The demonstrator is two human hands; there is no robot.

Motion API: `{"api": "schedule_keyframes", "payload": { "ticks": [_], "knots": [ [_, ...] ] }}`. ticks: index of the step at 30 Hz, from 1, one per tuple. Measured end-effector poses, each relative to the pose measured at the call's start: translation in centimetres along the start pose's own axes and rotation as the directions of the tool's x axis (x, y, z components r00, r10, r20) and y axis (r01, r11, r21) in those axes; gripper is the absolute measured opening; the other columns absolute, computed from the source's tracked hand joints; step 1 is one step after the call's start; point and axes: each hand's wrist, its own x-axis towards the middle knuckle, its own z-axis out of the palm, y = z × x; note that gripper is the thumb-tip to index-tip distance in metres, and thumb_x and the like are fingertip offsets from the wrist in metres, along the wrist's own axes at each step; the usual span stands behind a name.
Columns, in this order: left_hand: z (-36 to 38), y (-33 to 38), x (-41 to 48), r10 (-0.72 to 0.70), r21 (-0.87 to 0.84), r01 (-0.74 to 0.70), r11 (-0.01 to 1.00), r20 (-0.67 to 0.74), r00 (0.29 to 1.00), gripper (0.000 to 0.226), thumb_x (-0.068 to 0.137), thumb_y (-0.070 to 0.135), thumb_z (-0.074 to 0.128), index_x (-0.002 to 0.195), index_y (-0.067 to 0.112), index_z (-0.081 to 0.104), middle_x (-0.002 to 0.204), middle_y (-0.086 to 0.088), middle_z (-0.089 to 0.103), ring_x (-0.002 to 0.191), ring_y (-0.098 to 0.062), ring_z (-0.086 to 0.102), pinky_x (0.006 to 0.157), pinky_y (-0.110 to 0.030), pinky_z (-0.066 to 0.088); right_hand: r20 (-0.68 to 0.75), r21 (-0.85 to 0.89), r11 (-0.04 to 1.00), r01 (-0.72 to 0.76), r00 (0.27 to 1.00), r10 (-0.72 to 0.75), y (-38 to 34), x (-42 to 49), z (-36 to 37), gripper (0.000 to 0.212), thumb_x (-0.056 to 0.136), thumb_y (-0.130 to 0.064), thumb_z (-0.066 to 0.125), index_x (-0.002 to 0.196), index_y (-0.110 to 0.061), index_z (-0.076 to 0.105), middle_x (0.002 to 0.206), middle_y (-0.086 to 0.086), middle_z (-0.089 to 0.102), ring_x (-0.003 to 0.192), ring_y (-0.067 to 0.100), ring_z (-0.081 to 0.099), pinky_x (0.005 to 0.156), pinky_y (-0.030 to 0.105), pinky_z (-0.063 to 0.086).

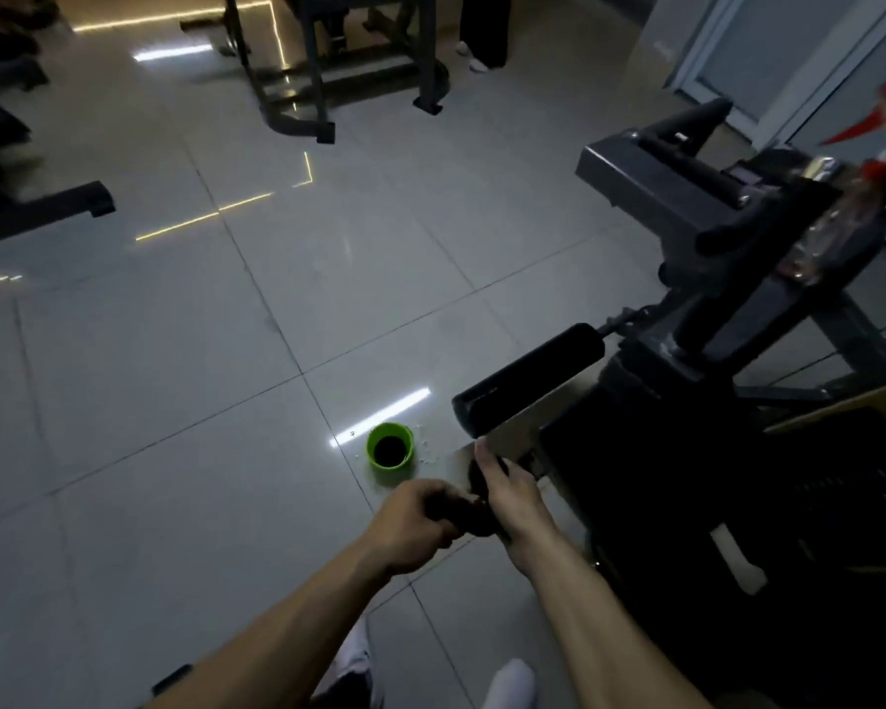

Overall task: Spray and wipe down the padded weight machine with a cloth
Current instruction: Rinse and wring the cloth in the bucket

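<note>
I've got the dark cloth (469,514) bunched between my two hands, low in front of me and above the tiled floor (226,350). My left hand (420,519) is closed into a fist around one end. My right hand (512,498) holds the other end; I see mostly its back, so the fingers look wrapped over the cloth, but I can't make out the grip in detail. What matters for the wipe is where the padding lies. The padded roller (528,376) of the weight machine (686,207) sits ahead of my hands and off to the right. Its long axis runs on a slant, from the near end just beyond my right fingertips up and away to the right, where it joins the frame. My right hand is clearly the nearer one, with the left a little further back and to the left. I judge the natural move is to carry the cloth forward and right with the right hand and stroke along that slant, not across it. The spray bottle (829,222) is well apart from both hands, perched up on the far right of the machine with its red and white head blurred, so reaching it would mean going past the roller. A green cup (390,446) with something dark inside stands on the floor just ahead of my left hand, with a few droplets (428,455) beside it.
</note>
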Motion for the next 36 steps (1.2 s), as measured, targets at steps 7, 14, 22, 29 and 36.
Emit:
{"api": "schedule_keyframes", "payload": {
  "ticks": [7, 14, 22, 29, 36],
  "knots": [
    [-3.5, -3.1, 5.8, 0.094, 0.111, -0.070, 0.991, -0.227, 0.969, 0.070, 0.076, 0.029, 0.089, 0.136, 0.036, 0.054, 0.126, 0.022, 0.057, 0.090, -0.006, 0.065, 0.070, -0.011, 0.048, 0.121, -0.066, 0.974, -0.218, 0.967, 0.225, -0.4, 6.5, 2.9, 0.062, 0.105, -0.059, 0.039, 0.126, -0.008, 0.066, 0.103, 0.013, 0.076, 0.088, 0.029, 0.074, 0.071, 0.037, 0.060],
    [-5.1, -10.6, 15.0, 0.094, -0.025, -0.099, 0.995, -0.156, 0.983, 0.056, 0.075, 0.014, 0.090, 0.125, 0.027, 0.068, 0.114, 0.011, 0.072, 0.108, -0.004, 0.068, 0.096, -0.029, 0.057, 0.319, -0.106, 0.974, -0.200, 0.921, 0.224, 4.4, 16.5, 4.4, 0.038, 0.108, -0.040, 0.047, 0.106, -0.007, 0.066, 0.065, 0.002, 0.057, 0.047, 0.015, 0.040, 0.047, 0.025, 0.020],
    [-7.0, -27.7, 31.8, -0.146, -0.226, 0.088, 0.970, -0.255, 0.956, 0.031, 0.076, 0.005, 0.086, 0.101, 0.019, 0.077, 0.096, 0.000, 0.077, 0.078, -0.014, 0.074, 0.062, -0.023, 0.052, 0.248, -0.072, 0.995, -0.072, 0.965, 0.087, 18.5, 36.6, 11.1, 0.048, 0.101, -0.059, 0.052, 0.109, -0.019, 0.077, 0.074, 0.000, 0.068, 0.051, 0.008, 0.045, 0.044, 0.023, 0.027],
    [-8.1, -39.7, 45.3, -0.553, -0.789, 0.371, 0.490, 0.047, 0.832, 0.005, 0.087, 0.009, 0.066, 0.092, 0.007, 0.065, 0.073, -0.007, 0.062, 0.053, -0.012, 0.056, 0.041, -0.016, 0.041, 0.282, -0.518, 0.677, 0.523, 0.852, -0.442, 27.0, 50.9, 15.5, 0.035, 0.098, -0.066, 0.045, 0.116, -0.036, 0.045, 0.102, -0.010, 0.069, 0.087, 0.008, 0.066, 0.070, 0.021, 0.052],
    [-8.5, -46.4, 51.7, -0.591, -0.789, 0.394, 0.471, 0.049, 0.805, 0.011, 0.080, 0.011, 0.063, 0.090, 0.009, 0.060, 0.070, -0.005, 0.056, 0.039, -0.013, 0.044, 0.035, -0.014, 0.034, 0.636, -0.617, 0.187, 0.764, 0.625, -0.452, 31.8, 60.9, 15.0, 0.074, 0.083, -0.070, 0.066, 0.135, -0.022, 0.046, 0.123, 0.004, 0.068, 0.102, 0.028, 0.067, 0.081, 0.042, 0.054]
  ]
}}
